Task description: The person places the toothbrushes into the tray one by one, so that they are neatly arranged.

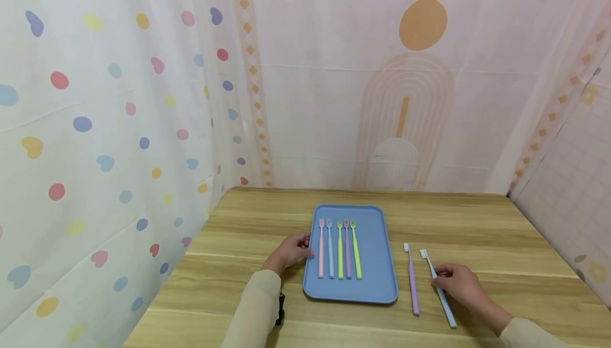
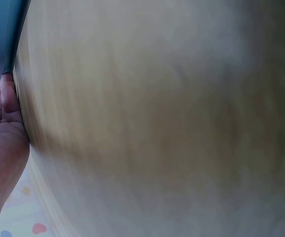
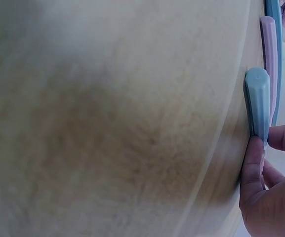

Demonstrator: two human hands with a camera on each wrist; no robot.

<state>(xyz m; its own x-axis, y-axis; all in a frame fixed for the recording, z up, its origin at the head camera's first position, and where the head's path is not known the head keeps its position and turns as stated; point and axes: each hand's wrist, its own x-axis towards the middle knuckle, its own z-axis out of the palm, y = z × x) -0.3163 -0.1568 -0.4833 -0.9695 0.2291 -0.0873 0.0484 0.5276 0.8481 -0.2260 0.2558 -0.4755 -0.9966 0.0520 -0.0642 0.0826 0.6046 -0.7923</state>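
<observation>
Head view, lower centre: L hand (image 1: 290, 251) grips L rim of blue tray (image 1: 377, 252), fingers curled at its edge. In tray, L to R: pink brush (image 1: 321, 252), light-blue brush (image 1: 330, 255), green brush (image 1: 340, 255), tray's purple brush (image 1: 348, 258) & second green brush (image 1: 357, 258), heads toward top of frame. Lower R: R hand (image 1: 460, 284) pinches held blue brush (image 1: 446, 308), slanting w/ head to upper L; contact w/ bench (image 1: 224, 252) unclear. Loose purple brush (image 1: 413, 287) lies betw. tray & held blue brush. Bkgd.: patterned curtain (image 1: 310, 98).
</observation>
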